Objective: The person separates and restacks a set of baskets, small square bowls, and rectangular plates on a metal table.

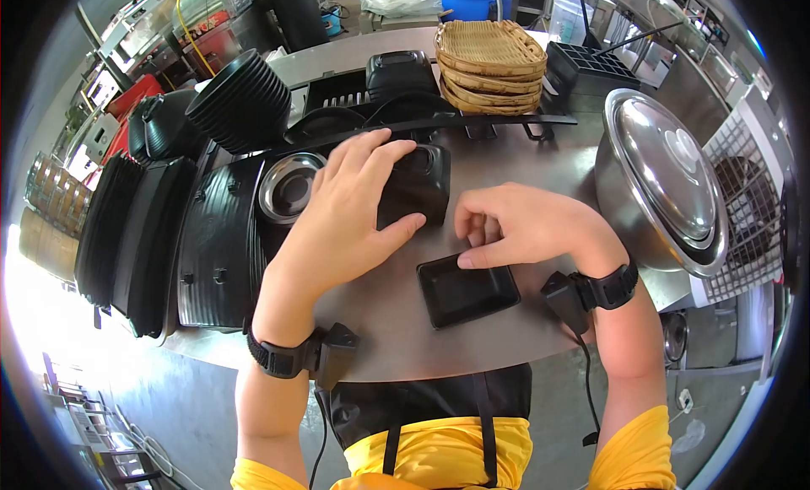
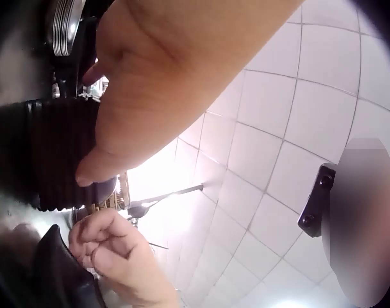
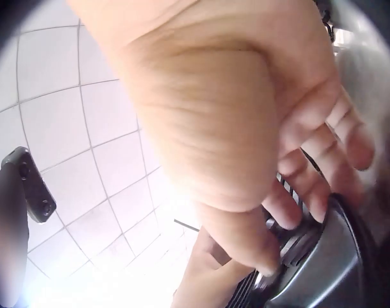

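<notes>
- On the steel bench (image 1: 380,348), toward the near edge, lies a small black tray (image 1: 469,291), flat with its hollow facing up.
- Its long axis runs mostly side to side, slanting slightly, the right end a little farther from the person.
- Over the tray's far rim hangs the right hand (image 1: 527,228), released, its fingers loosely curled with a gap to the thumb; whether the thumb touches the rim, I cannot tell.
- Beyond and left of the tray stands a stack of black dishes (image 1: 423,186), partly hidden by the left hand (image 1: 350,199).
- That hand is open, holding nothing, fingers extended and thumb spread; contact with the stack is unclear.
- Left of the stack sit round steel dishes (image 1: 288,189); well right stands a lidded steel pot (image 1: 620,199).
</notes>
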`<state>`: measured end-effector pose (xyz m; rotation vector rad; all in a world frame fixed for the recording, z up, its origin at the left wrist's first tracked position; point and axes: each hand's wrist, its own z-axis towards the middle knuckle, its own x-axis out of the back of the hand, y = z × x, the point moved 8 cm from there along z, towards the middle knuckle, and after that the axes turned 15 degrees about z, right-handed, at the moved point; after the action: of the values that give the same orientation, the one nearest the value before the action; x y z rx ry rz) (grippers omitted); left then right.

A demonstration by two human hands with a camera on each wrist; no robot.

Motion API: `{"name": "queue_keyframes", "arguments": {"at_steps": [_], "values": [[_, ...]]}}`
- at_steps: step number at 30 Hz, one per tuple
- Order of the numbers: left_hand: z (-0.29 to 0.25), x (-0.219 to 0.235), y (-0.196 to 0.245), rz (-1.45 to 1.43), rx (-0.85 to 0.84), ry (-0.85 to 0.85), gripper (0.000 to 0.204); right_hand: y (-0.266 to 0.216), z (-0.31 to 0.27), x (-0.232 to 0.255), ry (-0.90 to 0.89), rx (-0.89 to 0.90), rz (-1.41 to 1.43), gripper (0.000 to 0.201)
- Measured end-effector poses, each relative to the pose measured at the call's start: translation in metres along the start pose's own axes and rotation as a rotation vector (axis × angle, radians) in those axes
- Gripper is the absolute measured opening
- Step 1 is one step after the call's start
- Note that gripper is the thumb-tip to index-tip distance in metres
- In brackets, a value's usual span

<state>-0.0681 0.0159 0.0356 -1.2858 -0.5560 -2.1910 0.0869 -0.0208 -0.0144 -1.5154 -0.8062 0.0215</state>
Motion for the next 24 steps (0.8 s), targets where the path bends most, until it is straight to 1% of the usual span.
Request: {"name": "queue_keyframes", "arguments": {"at_steps": [1, 3, 4, 6, 7, 8, 10, 11, 12, 13, 14, 15, 16, 17, 18, 19, 20, 21, 22, 23, 24], "values": [[0.000, -0.004, -0.002, -0.040, -0.003, -0.014, 0.065, -0.004, 0.000, 0.000, -0.001, 0.003, -0.001, 0.032], [0.003, -0.003, -0.005, -0.127, 0.016, -0.029, 0.062, -0.007, -0.002, 0.016, 0.185, -0.023, 0.010, 0.037], [0.004, -0.003, -0.006, -0.126, 0.016, -0.028, 0.062, -0.005, -0.001, 0.014, 0.185, -0.021, 0.009, 0.037], [0.004, -0.003, -0.007, -0.142, 0.007, 0.006, 0.060, -0.014, -0.006, 0.029, 0.460, 0.229, 0.092, 0.049], [0.005, -0.003, -0.007, -0.140, 0.008, 0.008, 0.060, -0.012, -0.004, 0.028, 0.437, 0.233, 0.032, 0.067], [0.005, -0.002, -0.008, -0.164, 0.017, 0.014, 0.058, -0.008, -0.001, 0.027, 0.437, 0.235, 0.030, 0.067], [0.006, -0.003, -0.009, -0.191, 0.023, 0.019, 0.056, -0.010, 0.002, 0.020, 0.395, 0.385, 0.090, 0.075], [0.006, 0.000, -0.010, -0.194, 0.017, 0.067, 0.054, -0.008, 0.004, 0.018, 0.397, 0.381, 0.090, 0.075], [0.006, 0.003, -0.010, -0.196, 0.010, 0.116, 0.051, -0.007, 0.005, 0.017, 0.402, 0.379, 0.126, 0.072], [0.008, 0.003, -0.009, -0.199, 0.008, 0.115, 0.051, -0.006, 0.006, 0.017, 0.407, 0.377, 0.162, 0.070], [0.009, 0.011, -0.007, -0.176, -0.013, 0.191, 0.047, -0.007, 0.006, 0.018, 0.408, 0.375, 0.162, 0.070], [0.009, 0.019, -0.005, -0.153, -0.034, 0.268, 0.042, -0.013, 0.003, 0.024, 0.454, 0.409, 0.128, 0.062], [0.009, 0.021, -0.003, -0.155, -0.034, 0.268, 0.042, -0.018, 0.001, 0.030, 0.500, 0.443, 0.094, 0.055], [0.009, 0.025, -0.003, -0.244, -0.020, 0.289, 0.038, -0.026, -0.004, 0.034, 0.558, 0.544, 0.047, 0.046], [0.009, 0.029, -0.003, -0.333, -0.007, 0.309, 0.034, -0.027, -0.006, 0.036, 0.560, 0.543, 0.045, 0.046], [0.009, 0.032, 0.001, -0.339, -0.054, 0.315, 0.029, -0.028, -0.010, 0.038, 0.544, 0.549, 0.066, 0.046], [0.009, 0.034, 0.003, -0.340, -0.055, 0.316, 0.029, -0.031, -0.013, 0.040, 0.527, 0.555, 0.087, 0.047], [0.009, 0.032, 0.007, -0.384, -0.090, 0.265, 0.027, -0.037, -0.018, 0.039, 0.527, 0.555, 0.085, 0.047], [0.008, 0.030, 0.013, -0.428, -0.125, 0.212, 0.025, -0.042, -0.023, 0.035, 0.475, 0.543, 0.204, 0.047], [0.007, 0.022, 0.014, -0.535, -0.049, 0.125, 0.028, -0.046, -0.025, 0.033, 0.421, 0.531, 0.323, 0.047], [0.004, 0.016, 0.017, -0.667, 0.051, 0.011, 0.034, -0.048, -0.027, 0.034, 0.419, 0.531, 0.323, 0.047]]}}
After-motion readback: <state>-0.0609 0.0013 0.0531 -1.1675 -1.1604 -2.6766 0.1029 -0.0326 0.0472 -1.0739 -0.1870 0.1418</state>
